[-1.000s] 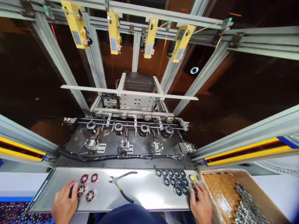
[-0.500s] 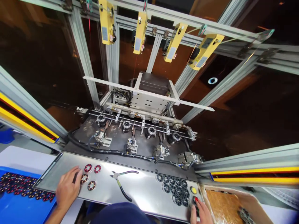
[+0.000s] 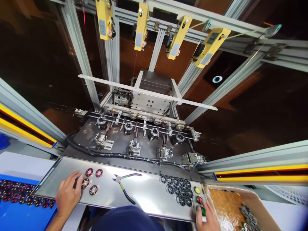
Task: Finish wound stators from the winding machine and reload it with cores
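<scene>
Blue tray: a blue plastic tray (image 3: 14,213) at the far left holds many small copper-wound stators.
Left hand: the left hand (image 3: 67,195) lies flat on the shiny steel shelf (image 3: 144,192), fingers spread loosely and gripping nothing; its fingertips touch the nearest of four red-and-copper wound round stators (image 3: 90,181), which sit in a small cluster just right of it.
Pliers: a pair of grey-handled cutting pliers (image 3: 125,186) lies open on the shelf, well apart from both hands.
Bare cores: a cluster of dark unwound round stator cores (image 3: 179,191) lies right of centre on the shelf.
Buttons: a yellow round button (image 3: 197,190), a red button (image 3: 199,199) and a green button (image 3: 203,210) run down the shelf's right end.
Right hand: the right hand (image 3: 208,219) holds nothing; its fingertips rest at the green button.
Box: a brown cardboard box (image 3: 228,207) at the right holds more dark cores.
</scene>
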`<state>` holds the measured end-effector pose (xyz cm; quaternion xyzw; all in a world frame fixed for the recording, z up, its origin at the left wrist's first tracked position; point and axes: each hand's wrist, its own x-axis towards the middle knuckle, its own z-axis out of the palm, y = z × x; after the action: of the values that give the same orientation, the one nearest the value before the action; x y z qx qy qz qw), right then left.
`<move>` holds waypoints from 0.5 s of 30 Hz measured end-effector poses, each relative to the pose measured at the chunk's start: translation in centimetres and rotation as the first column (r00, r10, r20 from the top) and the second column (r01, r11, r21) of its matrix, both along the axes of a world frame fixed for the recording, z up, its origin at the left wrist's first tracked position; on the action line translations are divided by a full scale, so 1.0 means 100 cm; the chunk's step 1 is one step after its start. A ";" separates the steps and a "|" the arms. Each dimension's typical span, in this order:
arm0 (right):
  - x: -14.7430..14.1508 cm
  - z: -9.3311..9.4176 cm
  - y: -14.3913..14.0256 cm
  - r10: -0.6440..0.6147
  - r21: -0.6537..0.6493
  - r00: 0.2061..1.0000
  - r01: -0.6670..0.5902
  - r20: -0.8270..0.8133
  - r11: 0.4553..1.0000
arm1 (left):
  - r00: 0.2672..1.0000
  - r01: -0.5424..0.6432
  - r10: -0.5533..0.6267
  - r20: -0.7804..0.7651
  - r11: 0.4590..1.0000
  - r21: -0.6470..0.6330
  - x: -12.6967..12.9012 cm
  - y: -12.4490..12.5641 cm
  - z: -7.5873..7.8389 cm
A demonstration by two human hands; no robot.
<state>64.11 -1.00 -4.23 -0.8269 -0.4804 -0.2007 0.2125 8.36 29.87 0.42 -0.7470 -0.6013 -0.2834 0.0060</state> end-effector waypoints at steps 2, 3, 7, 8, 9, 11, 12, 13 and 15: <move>0.001 0.001 0.000 0.008 -0.007 1.000 -0.008 0.008 1.000 | 1.000 0.001 -0.001 -0.002 1.000 -0.005 0.000 0.000 0.001; 0.001 0.000 -0.001 0.011 -0.007 1.000 -0.011 0.016 1.000 | 1.000 -0.001 0.001 -0.003 1.000 -0.008 0.000 0.000 0.002; 0.004 -0.002 0.000 0.014 0.013 0.999 -0.015 0.043 1.000 | 1.000 -0.016 0.016 -0.003 1.000 -0.018 0.000 0.000 0.005; 0.004 -0.003 0.000 0.011 0.021 0.999 -0.012 0.044 1.000 | 1.000 -0.018 0.018 -0.002 1.000 -0.023 0.000 0.000 0.005; 0.005 -0.003 0.000 0.008 0.025 0.999 -0.009 0.045 1.000 | 1.000 -0.019 0.019 -0.002 0.999 -0.030 0.000 0.000 0.005; 0.008 -0.002 0.000 0.006 0.013 0.999 -0.007 0.052 1.000 | 1.000 -0.026 0.026 0.000 0.999 -0.047 -0.001 0.001 0.006; 0.010 -0.001 0.000 0.004 -0.004 0.998 -0.003 0.058 1.000 | 1.000 -0.030 0.030 0.004 0.998 -0.057 -0.001 0.001 0.006; 0.012 0.001 0.000 0.001 -0.026 0.998 0.001 0.062 1.000 | 0.999 -0.032 0.033 0.010 0.997 -0.066 -0.001 0.002 0.006; 0.015 0.007 0.001 -0.011 -0.069 0.999 0.015 0.048 0.998 | 0.999 -0.034 0.036 0.027 0.996 -0.083 -0.001 0.002 0.007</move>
<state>65.59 -0.86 -3.49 -0.8318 -0.4867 -0.2051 0.1708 8.28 30.09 1.10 -0.7319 -0.6255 -0.2688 -0.0283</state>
